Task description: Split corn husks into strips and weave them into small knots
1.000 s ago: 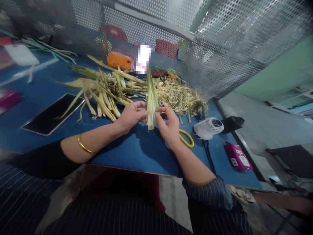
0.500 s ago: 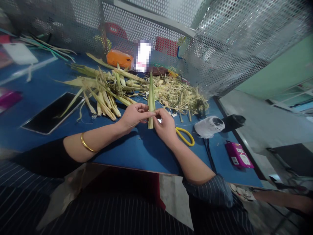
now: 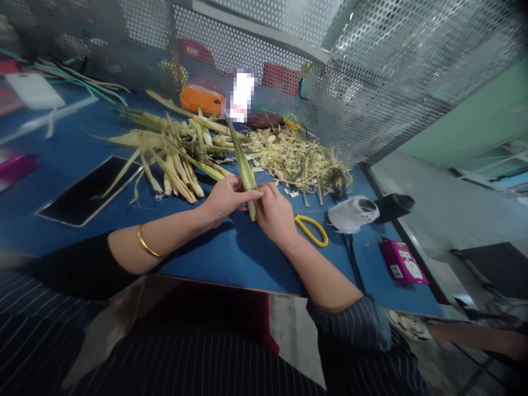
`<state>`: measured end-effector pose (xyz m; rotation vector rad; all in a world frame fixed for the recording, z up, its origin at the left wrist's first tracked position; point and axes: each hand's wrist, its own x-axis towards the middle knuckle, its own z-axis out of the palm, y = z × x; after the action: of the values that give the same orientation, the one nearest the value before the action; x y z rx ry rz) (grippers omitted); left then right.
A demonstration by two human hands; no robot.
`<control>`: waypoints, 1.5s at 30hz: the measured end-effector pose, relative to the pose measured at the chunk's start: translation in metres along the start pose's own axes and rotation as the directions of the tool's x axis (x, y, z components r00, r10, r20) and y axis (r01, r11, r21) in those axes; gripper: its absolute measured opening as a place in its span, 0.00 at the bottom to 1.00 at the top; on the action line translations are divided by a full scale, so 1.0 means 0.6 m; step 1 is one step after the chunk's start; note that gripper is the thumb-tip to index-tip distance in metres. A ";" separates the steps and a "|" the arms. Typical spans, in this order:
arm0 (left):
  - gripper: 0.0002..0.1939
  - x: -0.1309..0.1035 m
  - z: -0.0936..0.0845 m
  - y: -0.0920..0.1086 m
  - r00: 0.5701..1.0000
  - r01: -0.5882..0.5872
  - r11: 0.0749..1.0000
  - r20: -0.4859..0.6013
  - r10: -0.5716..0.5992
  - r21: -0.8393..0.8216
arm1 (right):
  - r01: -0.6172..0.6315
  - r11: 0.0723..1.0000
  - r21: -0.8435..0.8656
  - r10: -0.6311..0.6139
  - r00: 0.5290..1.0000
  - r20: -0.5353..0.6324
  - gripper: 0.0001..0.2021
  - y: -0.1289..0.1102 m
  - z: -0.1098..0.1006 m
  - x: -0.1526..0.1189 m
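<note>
Between my two hands is a long pale-green plant leaf, its upper end leaning to the left. My left hand is closed on its lower part from the left, the thumb laid across the front. From the right, my right hand pinches the same part, fingers curled. The fingertips of both hands nearly meet there. Beside my right hand lies a yellow loop handle, partly hidden by the hand. Behind the hands spread cut leaves and stalks and a heap of shredded plant scraps.
A dark-screened tablet lies at the left. To the right stand a white thread spool, a black spool and a magenta packet. An orange packet and a lit phone are near the perforated metal screen.
The leaf has tilted, its top swinging from upright to the left. My right hand has turned slightly and its fingers have curled more around the lower end.
</note>
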<state>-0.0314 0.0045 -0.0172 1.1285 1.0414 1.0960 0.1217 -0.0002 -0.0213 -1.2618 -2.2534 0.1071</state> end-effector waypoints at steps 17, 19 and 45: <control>0.15 0.002 -0.001 0.013 1.000 0.023 0.998 0.002 -0.023 -0.057 | -0.262 0.710 0.654 0.274 0.958 0.087 0.06 0.021 0.002 0.009; 0.13 0.005 -0.003 0.009 0.999 0.013 0.999 -0.037 -0.015 -0.039 | -0.280 0.564 0.777 0.303 0.945 0.122 0.08 0.020 0.000 0.011; 0.14 0.038 -0.061 0.002 0.913 -0.136 0.792 -0.234 0.333 0.595 | -0.264 0.335 0.904 0.462 0.882 0.087 0.17 0.006 -0.041 0.013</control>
<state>-0.0639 0.0326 -0.0222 1.6276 1.5967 1.2390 0.1335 0.0033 0.0017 -1.0126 -1.2554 1.1771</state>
